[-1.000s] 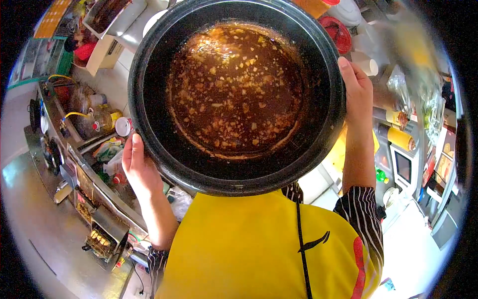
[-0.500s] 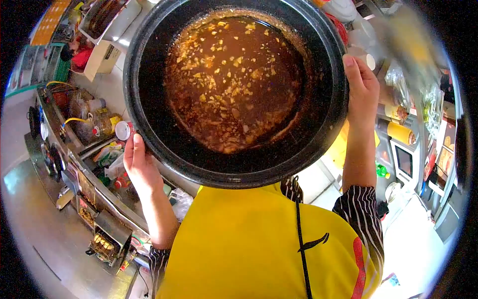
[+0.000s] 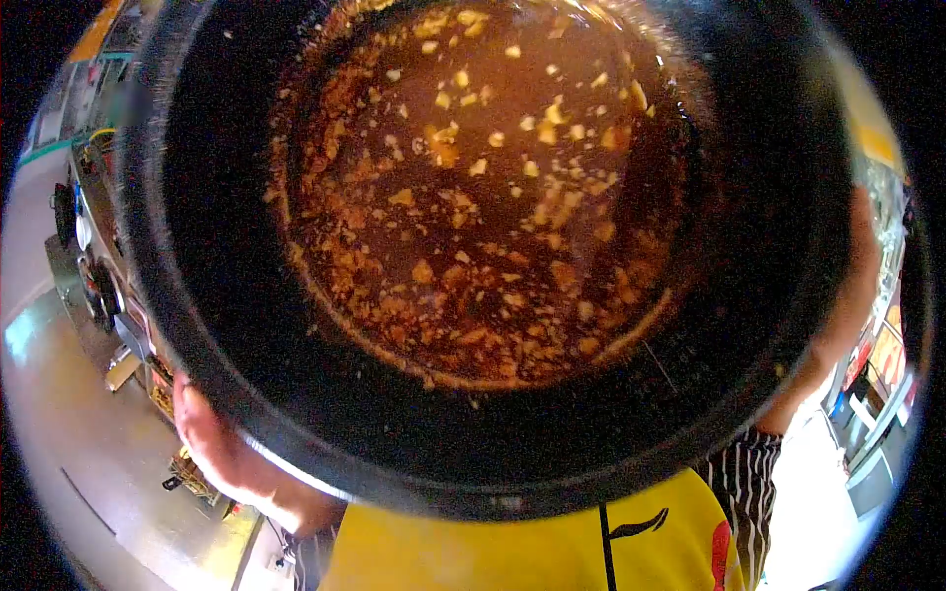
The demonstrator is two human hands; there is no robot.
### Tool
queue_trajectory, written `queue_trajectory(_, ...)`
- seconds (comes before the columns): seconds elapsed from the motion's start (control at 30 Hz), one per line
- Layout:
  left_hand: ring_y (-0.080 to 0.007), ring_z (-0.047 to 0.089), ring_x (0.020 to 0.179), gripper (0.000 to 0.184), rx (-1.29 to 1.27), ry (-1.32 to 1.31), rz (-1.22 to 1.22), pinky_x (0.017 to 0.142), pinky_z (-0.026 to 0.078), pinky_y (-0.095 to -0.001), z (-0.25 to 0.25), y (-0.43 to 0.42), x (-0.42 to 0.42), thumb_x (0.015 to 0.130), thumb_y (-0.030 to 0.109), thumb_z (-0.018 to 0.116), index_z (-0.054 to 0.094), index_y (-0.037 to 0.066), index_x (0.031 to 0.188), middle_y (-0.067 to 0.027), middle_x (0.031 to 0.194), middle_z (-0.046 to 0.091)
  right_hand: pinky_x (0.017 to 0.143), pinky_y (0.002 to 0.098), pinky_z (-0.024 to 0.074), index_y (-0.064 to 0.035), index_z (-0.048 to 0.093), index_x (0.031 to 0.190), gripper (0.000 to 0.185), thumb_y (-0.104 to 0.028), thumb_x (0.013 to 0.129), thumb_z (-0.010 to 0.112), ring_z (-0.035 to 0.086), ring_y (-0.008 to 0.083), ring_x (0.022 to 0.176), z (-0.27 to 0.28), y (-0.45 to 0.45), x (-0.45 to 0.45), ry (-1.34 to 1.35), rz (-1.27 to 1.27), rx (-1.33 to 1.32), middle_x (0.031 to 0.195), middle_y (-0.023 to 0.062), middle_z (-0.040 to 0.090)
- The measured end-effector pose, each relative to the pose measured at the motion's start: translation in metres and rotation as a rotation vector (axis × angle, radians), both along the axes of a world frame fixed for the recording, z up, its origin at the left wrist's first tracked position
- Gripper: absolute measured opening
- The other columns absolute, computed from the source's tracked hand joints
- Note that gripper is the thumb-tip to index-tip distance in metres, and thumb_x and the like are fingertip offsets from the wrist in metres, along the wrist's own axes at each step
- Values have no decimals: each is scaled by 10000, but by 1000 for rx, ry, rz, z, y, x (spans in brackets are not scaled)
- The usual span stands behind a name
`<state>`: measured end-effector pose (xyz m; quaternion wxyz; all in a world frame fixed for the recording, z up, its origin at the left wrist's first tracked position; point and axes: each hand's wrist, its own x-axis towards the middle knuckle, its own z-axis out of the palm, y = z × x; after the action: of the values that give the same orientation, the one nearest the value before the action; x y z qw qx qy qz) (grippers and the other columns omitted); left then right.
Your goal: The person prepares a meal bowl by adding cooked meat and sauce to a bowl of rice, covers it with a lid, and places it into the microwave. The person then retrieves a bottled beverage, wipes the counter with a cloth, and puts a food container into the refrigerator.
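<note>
Black cooking pot (image 3: pixel 503 448), wide and round, is raised in front of the person's body and fills most of the view; its far edge runs out at the top. Left grip (image 3: pixel 212 443), a bare hand, holds the pot from outside its lower-left rim. Right grip (image 3: pixel 859 246), also bare, holds the opposite side; most of its fingers are hidden behind the rim, and the visible part is blurred. Contents: brown sauce (image 3: pixel 473 227) with pale and orange-brown chopped pieces scattered through it, lying over the pot's base. Small bits adhere to the dark inner wall; faint markings (image 3: pixel 680 364) show there at lower right. Whether the pot is level cannot be determined. Below the near rim is a yellow apron (image 3: pixel 473 547) with a black cord (image 3: pixel 607 552) and a red mark (image 3: pixel 721 552); the pot overlaps its upper part. Right sleeve (image 3: pixel 749 488): black with white stripes.
</note>
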<state>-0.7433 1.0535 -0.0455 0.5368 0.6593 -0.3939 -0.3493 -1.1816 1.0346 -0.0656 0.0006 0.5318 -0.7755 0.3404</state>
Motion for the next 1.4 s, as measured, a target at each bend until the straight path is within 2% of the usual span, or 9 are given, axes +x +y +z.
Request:
queue_trajectory(0.2, -168, 599, 831, 313, -37, 24, -11, 725, 488, -269, 4, 0, -1, 954, 214, 520, 585, -58, 1093, -112, 929, 638, 1000, 313, 425, -6, 606, 1233, 374, -253, 967, 513, 593, 194, 1089, 6, -2, 22, -460, -119, -179, 1181, 121, 642)
queue_trajectory(0.63, -181, 587, 862, 295, -30, 66, -35, 741, 485, -281, 1, -8, -3, 940, 195, 526, 581, -53, 1090, -117, 952, 620, 995, 311, 428, -3, 601, 1238, 369, -240, 973, 504, 595, 196, 1086, 14, -8, 30, -589, -208, -234, 1185, 120, 640)
queue_trajectory(0.87, -189, 581, 879, 287, -7, 123, -38, 750, 484, -288, -6, -18, -9, 932, 185, 529, 579, -50, 1089, -120, 964, 610, 993, 311, 430, -1, 598, 1240, 366, -234, 975, 499, 596, 198, 1085, 21, -28, 37, -665, -472, -206, 1187, 120, 639)
queue_trajectory(1.0, -193, 577, 889, 282, 93, 326, -10, 755, 483, -291, -32, -17, -15, 928, 179, 531, 578, -48, 1088, -122, 971, 604, 964, 301, 449, 43, 611, 1190, 344, -206, 968, 529, 606, 187, 1052, -37, -12, -22, -743, -119, 49, 1136, 126, 652)
queue_trajectory(1.03, -189, 574, 894, 285, -4, -42, -41, 759, 480, -297, -54, -11, -14, 921, 175, 537, 577, -46, 1097, -120, 977, 607, 877, 256, 453, 21, 653, 1100, 307, -238, 949, 586, 595, 123, 939, -47, -16, -18, -744, -91, 21, 1034, 57, 667)
queue_trajectory(1.1, -151, 567, 903, 273, 232, 258, 164, 718, 464, -260, -54, -24, -33, 916, 177, 557, 590, -38, 1082, -112, 1006, 609, 834, 239, 439, 20, 658, 1058, 309, -262, 957, 580, 568, 98, 901, -61, -16, -14, -774, -14, 79, 974, 25, 658)
queue_trajectory(1.13, -130, 566, 859, 272, 250, 175, 77, 705, 451, -234, -64, -21, -25, 917, 184, 567, 594, -35, 1076, -87, 975, 614, 817, 238, 437, 18, 660, 1046, 307, -264, 959, 578, 557, 90, 884, -70, -15, -13, -854, 35, 108, 951, 14, 654)
queue_trajectory(1.33, -27, 407, 638, 200, 365, 214, 20, 577, 292, -196, -111, -34, -36, 923, 203, 573, 648, 27, 982, 59, 756, 559, 749, 226, 426, 13, 671, 997, 291, -262, 944, 596, 529, 80, 807, -111, -25, -1, -715, -65, 241, 871, -6, 634)
queue_trajectory(1.4, -43, 475, 679, 212, 394, 183, -3, 631, 368, -194, -112, -36, -40, 932, 205, 566, 642, 16, 988, 46, 774, 569, 704, 255, 441, 19, 668, 982, 328, -297, 933, 594, 525, 89, 745, -125, -22, -8, -634, -31, 258, 782, -12, 606)
